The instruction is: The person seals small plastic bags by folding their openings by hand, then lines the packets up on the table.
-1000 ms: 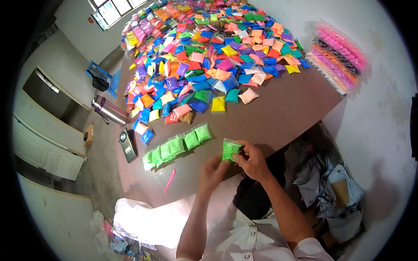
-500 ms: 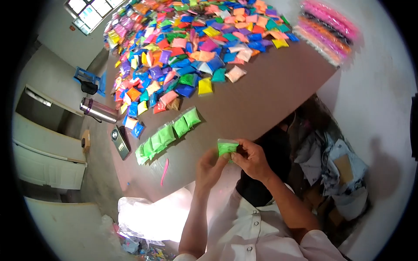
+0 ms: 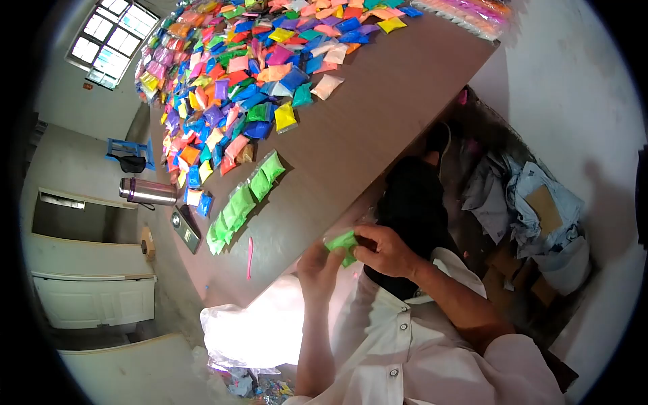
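Note:
Both hands pinch one small clear packet of green clay-like stuff (image 3: 343, 241) just off the table's near edge. My left hand (image 3: 318, 268) grips its left side, with the thumb across the front. At the upper right corner, my right hand (image 3: 386, 250) has thumb and fingers closed on it. On the table left of my hands lies a slanting row of similar green packets (image 3: 237, 208), overlapping one another. A thin pink strip (image 3: 250, 258) rests near that row.
The brown table (image 3: 324, 162) carries a big heap of colourful packets (image 3: 250, 88). A metal flask (image 3: 147, 191) and a phone-like device (image 3: 185, 228) stand at its left edge. A white plastic bag (image 3: 253, 327) is below on the left; crumpled bags and cardboard (image 3: 540, 209) lie right.
The view has swung, so the table contents appear shifted left and up. My hands still hold the green packet, which is now tilted more, with the right hand gripping its upper corner.

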